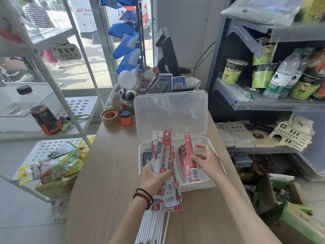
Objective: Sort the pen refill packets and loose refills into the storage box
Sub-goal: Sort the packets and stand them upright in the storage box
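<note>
A fan of long, narrow refill packets (166, 155), red-and-white and blue-and-white with print too small to read, sits in the left hand (153, 176), its grip curled round them, over the left half of the white storage box (197, 186) at frame centre, whose clear lid (170, 115) stands open. The right hand (207, 161) has its grip clamped on one red packet (190, 155) by the edge, above a red stack (182, 159) in the right compartment; the fingers behind it are hidden. On the table (105, 173), loose white refills (151, 226) run off the bottom edge.
</note>
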### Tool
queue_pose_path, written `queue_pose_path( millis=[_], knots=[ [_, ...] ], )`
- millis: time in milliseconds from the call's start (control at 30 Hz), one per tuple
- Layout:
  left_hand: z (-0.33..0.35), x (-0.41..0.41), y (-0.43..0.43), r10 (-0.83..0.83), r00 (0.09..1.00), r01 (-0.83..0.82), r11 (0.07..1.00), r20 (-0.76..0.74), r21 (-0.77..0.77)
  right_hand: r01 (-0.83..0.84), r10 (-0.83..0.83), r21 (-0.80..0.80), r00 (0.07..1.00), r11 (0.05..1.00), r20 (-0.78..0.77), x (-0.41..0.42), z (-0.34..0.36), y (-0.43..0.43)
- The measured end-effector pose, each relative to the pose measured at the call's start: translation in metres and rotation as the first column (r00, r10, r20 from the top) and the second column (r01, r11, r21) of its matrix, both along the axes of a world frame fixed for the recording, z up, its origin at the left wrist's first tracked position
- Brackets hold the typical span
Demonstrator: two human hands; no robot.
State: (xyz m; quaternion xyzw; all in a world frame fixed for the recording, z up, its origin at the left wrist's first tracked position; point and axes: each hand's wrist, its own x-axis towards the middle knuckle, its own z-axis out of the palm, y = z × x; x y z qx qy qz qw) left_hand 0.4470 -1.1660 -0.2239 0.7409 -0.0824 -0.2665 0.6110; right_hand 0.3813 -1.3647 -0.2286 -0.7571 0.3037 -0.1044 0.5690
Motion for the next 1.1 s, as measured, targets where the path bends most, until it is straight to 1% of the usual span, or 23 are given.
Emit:
queue_pose_path(
  millis=[200, 267, 433, 567, 733, 933, 1100],
  knots=[
    [-0.003, 0.0, 0.002, 0.015, 0.999, -0.015, 1.0, 0.038, 0.006, 0.045, -0.059, -0.158, 0.995, 0.986, -0.086, 0.004, -0.019, 0.002],
    [-0.003, -0.001, 0.001, 0.002, 0.999, -0.002, 1.0, 0.043, 0.004, 0.046, -0.062, -0.171, 0.994, 0.984, -0.089, 0.004, -0.022, 0.003],
    [-0.005, 0.0, 0.003, 0.008, 1.0, -0.008, 1.0, -0.008, -0.017, -0.003, -0.037, -0.264, 0.988, 0.965, -0.148, 0.006, -0.029, 0.004],
    [-0.006, 0.002, 0.005, 0.025, 0.999, -0.028, 0.997, -0.043, -0.066, -0.006, -0.042, -0.284, 0.986, 0.959, -0.163, 0.005, -0.032, 0.005],
    [-0.009, -0.001, 0.005, 0.042, 0.999, -0.043, 0.997, -0.014, -0.065, 0.001, -0.066, -0.321, 0.979, 0.947, -0.191, 0.006, -0.032, 0.006],
    [-0.006, 0.001, 0.002, 0.078, 0.997, -0.079, 0.992, -0.017, -0.095, -0.003, -0.092, -0.347, 0.962, 0.938, -0.257, 0.011, -0.03, 0.007],
    [-0.008, -0.001, 0.002, 0.084, 0.996, -0.082, 0.994, 0.02, -0.075, -0.015, -0.092, -0.359, 0.955, 0.933, -0.281, 0.01, -0.032, 0.008]
  ],
)
